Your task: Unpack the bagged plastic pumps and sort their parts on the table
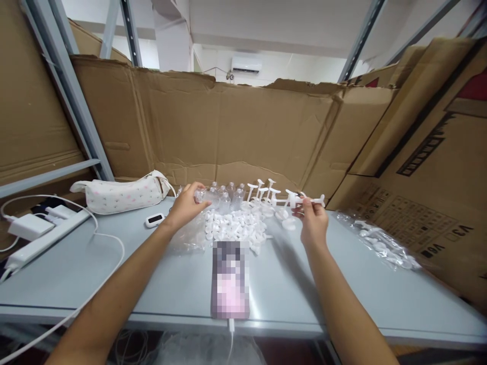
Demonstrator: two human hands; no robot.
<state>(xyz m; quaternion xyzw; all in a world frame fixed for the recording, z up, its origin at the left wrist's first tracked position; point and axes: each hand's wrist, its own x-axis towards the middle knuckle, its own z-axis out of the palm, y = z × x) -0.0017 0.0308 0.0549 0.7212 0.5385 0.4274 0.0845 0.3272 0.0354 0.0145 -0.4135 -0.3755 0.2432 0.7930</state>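
My left hand (185, 207) is closed around a small clear plastic bottle (205, 196), which lies tilted sideways in the fingers. Several more clear bottles (225, 201) stand upright just beyond it. My right hand (315, 223) pinches a white plastic stemmed piece (294, 199), held level above the table, with a knob-like end sticking out to the right. Similar white stemmed pieces (262, 191) with round bases stand to its left. Between the hands spreads a pile of small white plastic parts (236, 224).
A phone (230, 281) with a charging cable lies at the table's front edge. At left are a power strip (45, 238), a white pouch (125, 194) and a small white device (154, 219). A clear bag of white parts (380, 243) lies right. Cardboard (236, 126) walls the back.
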